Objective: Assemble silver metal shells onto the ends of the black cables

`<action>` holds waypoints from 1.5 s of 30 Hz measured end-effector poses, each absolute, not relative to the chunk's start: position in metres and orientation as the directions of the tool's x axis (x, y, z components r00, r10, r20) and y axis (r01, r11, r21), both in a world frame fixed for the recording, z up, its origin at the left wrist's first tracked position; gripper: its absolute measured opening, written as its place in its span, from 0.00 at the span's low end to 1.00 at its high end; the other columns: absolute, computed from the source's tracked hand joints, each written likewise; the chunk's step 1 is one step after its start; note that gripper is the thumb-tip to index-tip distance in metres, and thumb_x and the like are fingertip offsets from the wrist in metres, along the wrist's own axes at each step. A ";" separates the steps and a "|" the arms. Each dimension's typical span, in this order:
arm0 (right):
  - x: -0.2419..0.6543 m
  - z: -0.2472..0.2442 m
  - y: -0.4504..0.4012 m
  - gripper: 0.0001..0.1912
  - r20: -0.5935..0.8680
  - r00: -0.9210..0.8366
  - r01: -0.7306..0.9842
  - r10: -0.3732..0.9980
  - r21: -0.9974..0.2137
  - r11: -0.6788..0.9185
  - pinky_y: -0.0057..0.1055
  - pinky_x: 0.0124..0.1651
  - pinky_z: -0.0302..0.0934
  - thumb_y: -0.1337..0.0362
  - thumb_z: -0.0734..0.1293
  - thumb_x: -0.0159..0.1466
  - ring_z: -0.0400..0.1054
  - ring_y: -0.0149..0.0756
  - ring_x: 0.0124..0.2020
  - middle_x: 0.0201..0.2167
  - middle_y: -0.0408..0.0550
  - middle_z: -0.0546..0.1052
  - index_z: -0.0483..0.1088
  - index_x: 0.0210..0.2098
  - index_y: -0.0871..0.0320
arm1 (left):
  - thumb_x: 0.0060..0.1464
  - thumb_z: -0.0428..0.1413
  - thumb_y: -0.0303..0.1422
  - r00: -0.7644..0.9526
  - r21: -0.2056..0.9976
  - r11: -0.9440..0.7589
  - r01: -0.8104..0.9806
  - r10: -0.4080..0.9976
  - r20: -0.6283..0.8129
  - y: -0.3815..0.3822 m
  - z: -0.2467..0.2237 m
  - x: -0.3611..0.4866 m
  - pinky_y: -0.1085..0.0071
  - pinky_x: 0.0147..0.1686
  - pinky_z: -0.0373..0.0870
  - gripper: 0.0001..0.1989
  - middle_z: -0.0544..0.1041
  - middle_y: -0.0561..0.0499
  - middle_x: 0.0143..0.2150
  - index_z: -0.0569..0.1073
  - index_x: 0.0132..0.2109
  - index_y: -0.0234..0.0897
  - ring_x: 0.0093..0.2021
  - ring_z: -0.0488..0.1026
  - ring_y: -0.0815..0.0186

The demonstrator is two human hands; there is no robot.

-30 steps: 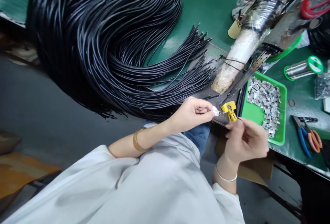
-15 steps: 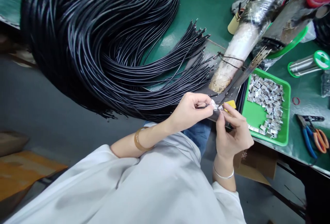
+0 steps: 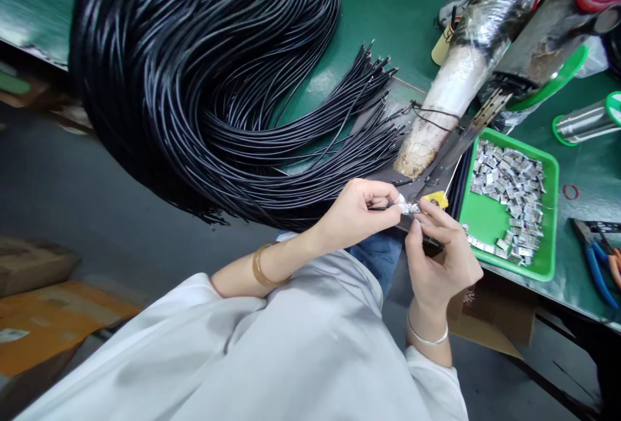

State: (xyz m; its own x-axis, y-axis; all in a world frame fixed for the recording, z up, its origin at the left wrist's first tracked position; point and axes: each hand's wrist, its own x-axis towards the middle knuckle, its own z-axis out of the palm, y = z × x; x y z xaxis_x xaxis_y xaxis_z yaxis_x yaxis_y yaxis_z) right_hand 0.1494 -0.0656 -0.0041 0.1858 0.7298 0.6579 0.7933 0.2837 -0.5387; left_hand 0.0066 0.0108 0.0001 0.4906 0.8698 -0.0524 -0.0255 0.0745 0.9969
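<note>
My left hand [image 3: 361, 207] is closed in a pinch around the end of a black cable [image 3: 377, 208], and a fingertip has a white covering. From that pinch a small silvery metal connector [image 3: 410, 208] sticks out to the right. At the connector's right end are the thumb and forefinger of my right hand [image 3: 442, 246], curled about it; the exact contact is too small to make out. Just behind my right fingertips sits a yellow piece [image 3: 436, 200]. A large bundle of black cables [image 3: 204, 104] curves across the table, its stripped ends beside my hands.
A green tray [image 3: 490, 204] of small metal connectors stands to the right. Past it lie a red ring [image 3: 571, 191], pliers [image 3: 594, 259] and a solder spool [image 3: 585, 120]. A whitish duct [image 3: 444, 97] slants down close above my hands. A thin pale wire [image 3: 452, 178] rises behind the yellow piece.
The view has shifted slightly. A thin pale strand that was between my right fingertips no longer shows there; a pale wire now shows behind the yellow piece. My left hand keeps its pinch.
</note>
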 end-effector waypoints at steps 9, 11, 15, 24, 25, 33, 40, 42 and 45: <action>0.151 -0.003 -0.067 0.05 0.640 0.366 0.688 0.676 -0.675 0.266 0.30 0.33 0.76 0.72 0.71 0.63 0.82 0.37 0.33 0.37 0.45 0.84 0.73 0.38 0.57 | 0.55 0.58 0.29 0.518 0.996 -0.017 0.083 0.855 -0.029 0.002 0.003 0.004 0.75 0.24 0.49 0.06 0.55 0.61 0.20 0.75 0.31 0.31 0.22 0.51 0.76; 0.155 0.001 -0.067 0.03 0.659 0.493 0.622 0.567 -0.723 0.299 0.27 0.21 0.70 0.71 0.70 0.64 0.77 0.32 0.22 0.31 0.42 0.82 0.74 0.37 0.58 | 0.55 0.59 0.29 0.502 0.986 -0.091 0.142 0.865 0.007 -0.002 0.000 0.002 0.76 0.25 0.53 0.04 0.61 0.60 0.21 0.77 0.35 0.31 0.23 0.55 0.76; 0.164 0.009 -0.066 0.08 0.731 0.570 0.580 0.374 -0.681 0.447 0.31 0.22 0.72 0.66 0.71 0.64 0.66 0.27 0.13 0.20 0.31 0.73 0.71 0.42 0.56 | 0.59 0.59 0.30 0.456 0.953 -0.236 0.188 0.881 0.128 -0.008 -0.004 -0.003 0.75 0.31 0.60 0.06 0.71 0.56 0.26 0.77 0.35 0.32 0.27 0.62 0.74; 0.153 -0.002 -0.069 0.04 0.567 0.363 0.668 0.740 -0.712 0.218 0.40 0.47 0.78 0.70 0.73 0.63 0.81 0.39 0.42 0.38 0.46 0.83 0.74 0.37 0.57 | 0.62 0.56 0.32 0.475 0.952 -0.233 0.197 0.872 0.115 0.000 0.004 -0.005 0.74 0.25 0.52 0.12 0.62 0.58 0.21 0.77 0.32 0.31 0.23 0.56 0.75; 0.153 -0.003 -0.067 0.04 0.569 0.324 0.682 0.756 -0.694 0.230 0.40 0.48 0.77 0.70 0.72 0.63 0.80 0.39 0.45 0.40 0.46 0.83 0.74 0.37 0.57 | 0.62 0.56 0.32 0.472 0.951 -0.236 0.197 0.873 0.119 0.001 0.005 -0.005 0.74 0.25 0.52 0.12 0.62 0.58 0.21 0.77 0.32 0.31 0.23 0.55 0.75; 0.155 -0.001 -0.056 0.05 0.579 0.277 0.700 0.767 -0.668 0.252 0.39 0.46 0.76 0.71 0.73 0.62 0.79 0.37 0.44 0.37 0.44 0.81 0.74 0.35 0.56 | 0.62 0.58 0.31 0.442 0.937 -0.296 0.186 0.877 0.189 0.006 0.004 -0.004 0.74 0.25 0.53 0.10 0.64 0.58 0.22 0.78 0.33 0.32 0.23 0.57 0.75; 0.153 0.005 -0.057 0.07 0.640 0.254 0.748 0.725 -0.605 0.272 0.37 0.46 0.76 0.72 0.74 0.60 0.79 0.35 0.42 0.36 0.43 0.81 0.75 0.34 0.56 | 0.61 0.58 0.30 0.425 0.914 -0.374 0.155 0.861 0.280 0.007 0.010 -0.006 0.74 0.25 0.55 0.08 0.66 0.57 0.22 0.78 0.34 0.32 0.23 0.58 0.75; 0.153 0.005 -0.058 0.07 0.635 0.254 0.746 0.729 -0.608 0.270 0.36 0.45 0.76 0.72 0.74 0.60 0.79 0.35 0.42 0.36 0.43 0.81 0.74 0.34 0.56 | 0.61 0.58 0.30 0.434 0.920 -0.358 0.160 0.863 0.260 0.007 0.011 -0.006 0.74 0.25 0.55 0.07 0.65 0.58 0.22 0.78 0.34 0.32 0.23 0.57 0.75; 0.154 0.003 -0.060 0.06 0.621 0.248 0.741 0.744 -0.616 0.267 0.38 0.45 0.77 0.71 0.73 0.61 0.79 0.36 0.43 0.37 0.43 0.81 0.73 0.34 0.55 | 0.61 0.58 0.30 0.465 0.931 -0.311 0.191 0.864 0.193 0.007 0.011 -0.005 0.74 0.25 0.54 0.08 0.62 0.59 0.21 0.78 0.34 0.32 0.23 0.55 0.75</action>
